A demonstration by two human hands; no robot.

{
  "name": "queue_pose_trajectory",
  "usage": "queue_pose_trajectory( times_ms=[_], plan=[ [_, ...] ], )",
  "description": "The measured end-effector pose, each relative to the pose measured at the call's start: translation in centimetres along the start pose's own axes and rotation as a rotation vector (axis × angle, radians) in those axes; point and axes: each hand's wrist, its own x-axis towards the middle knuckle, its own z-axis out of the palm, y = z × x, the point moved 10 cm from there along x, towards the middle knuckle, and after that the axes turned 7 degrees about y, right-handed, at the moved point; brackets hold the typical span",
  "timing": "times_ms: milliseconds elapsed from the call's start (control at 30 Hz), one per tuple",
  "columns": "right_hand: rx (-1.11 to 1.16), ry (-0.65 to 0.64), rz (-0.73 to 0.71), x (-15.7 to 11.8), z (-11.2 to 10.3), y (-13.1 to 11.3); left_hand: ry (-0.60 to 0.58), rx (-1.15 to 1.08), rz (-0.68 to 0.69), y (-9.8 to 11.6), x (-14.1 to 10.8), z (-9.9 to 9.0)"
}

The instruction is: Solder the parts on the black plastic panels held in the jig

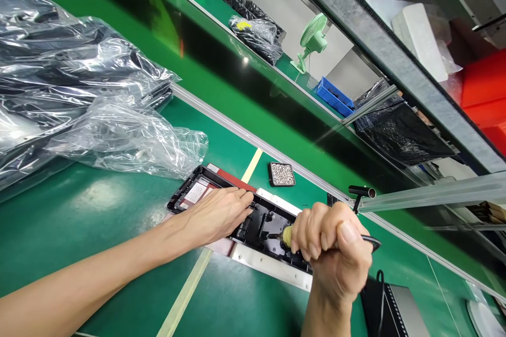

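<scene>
A long black plastic housing (253, 229) lies open side up, with ribs and posts inside and a white label at its left end. My left hand (221, 211) rests across it, fingers bent together over the far wall; its thumb is hidden. In my right hand (334, 253) is a soldering iron (287, 235), its yellow collar showing and its black cord leaving behind the fist. The iron's dark tip points left, down into the housing; whether it touches cannot be made out. White rails (269, 267) flank the housing. Beyond it sits a small black tray (282, 174) of tiny silvery metal pieces.
Clear plastic bags with dark parts (79, 79) cover the left of the green table (118, 253). A black and grey box (399, 310) with a cord stands at lower right. A metal tube holder (361, 192) and an aluminium frame bar (435, 197) rise on the right.
</scene>
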Motion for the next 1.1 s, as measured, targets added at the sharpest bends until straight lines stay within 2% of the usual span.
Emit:
queue_pose_trajectory(
  times_ms=[133, 367, 633, 1100],
  plan=[
    [-0.027, 0.114, -0.029, 0.1, -0.7, -0.2, 0.011, 0.005, 0.002, 0.1, 0.1, -0.2],
    [-0.021, 0.246, -0.163, 0.3, -2.1, -2.8, 0.018, 0.017, 0.023, 0.3, 0.2, -0.4],
    [-0.047, 0.336, -0.212, 0.2, -3.3, -3.5, -0.002, 0.021, 0.019, 0.3, 0.1, -0.5],
    [0.005, 0.299, -0.133, 0.1, -2.1, -2.0, -0.024, 0.061, 0.003, 0.6, -0.3, -0.6]
  ],
)
